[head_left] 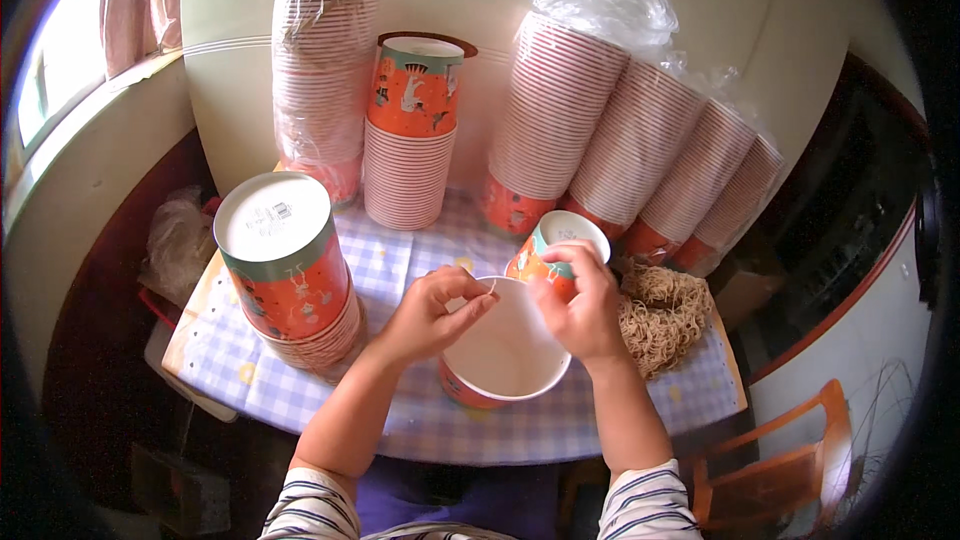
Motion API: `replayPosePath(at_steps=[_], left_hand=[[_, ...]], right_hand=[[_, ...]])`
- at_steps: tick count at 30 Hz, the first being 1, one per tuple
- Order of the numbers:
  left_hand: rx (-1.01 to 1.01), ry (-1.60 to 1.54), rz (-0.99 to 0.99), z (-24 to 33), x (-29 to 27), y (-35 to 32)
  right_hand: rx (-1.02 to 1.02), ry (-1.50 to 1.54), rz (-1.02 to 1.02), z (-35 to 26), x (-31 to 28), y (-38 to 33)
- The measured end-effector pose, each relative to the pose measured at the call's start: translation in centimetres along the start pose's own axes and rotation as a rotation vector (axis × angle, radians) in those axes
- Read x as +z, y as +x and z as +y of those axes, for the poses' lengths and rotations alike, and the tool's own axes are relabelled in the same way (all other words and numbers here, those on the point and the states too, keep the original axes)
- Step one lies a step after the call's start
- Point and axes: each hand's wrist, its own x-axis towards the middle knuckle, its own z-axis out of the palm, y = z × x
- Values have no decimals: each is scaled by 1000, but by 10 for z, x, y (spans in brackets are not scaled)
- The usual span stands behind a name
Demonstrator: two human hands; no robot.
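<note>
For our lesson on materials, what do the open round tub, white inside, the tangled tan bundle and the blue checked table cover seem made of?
The open round tub, white inside: probably coated paperboard; smooth, slightly satin, with a rolled-looking rim.
The tangled tan bundle: perhaps string; matt, in loose thin loops.
The blue checked table cover: fabric or plastic; matt, no weave discernible.
</note>
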Motion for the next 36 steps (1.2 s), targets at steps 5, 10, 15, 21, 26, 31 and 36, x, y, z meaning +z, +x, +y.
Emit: replayPosePath(at_steps=[5,10,15,21,26,31,36], left_hand=[[30,7,-15,-7,0,-6],[-33,-62,-35,-10,-5,-9],[-42,-156,-49,-12,-10,-10],[-63,-191,-73,-8,-13,-8],[-140,-261,-67,-9,-13,-8],[-141,-218,-53,-6,-11,-8],[-52,-92,-54,-6,-9,-8]], right_hand=[[21,322,-468,-14,15,1],[294,515,-632,-5,22,-6],[186,539,-435,-3,31,-11],[-100,179,-308,-12,22,-9],[-160,98,-212,-9,20,-10],[-177,54,-230,-12,19,-11],[-222,-18,-229,-14,21,-11]])
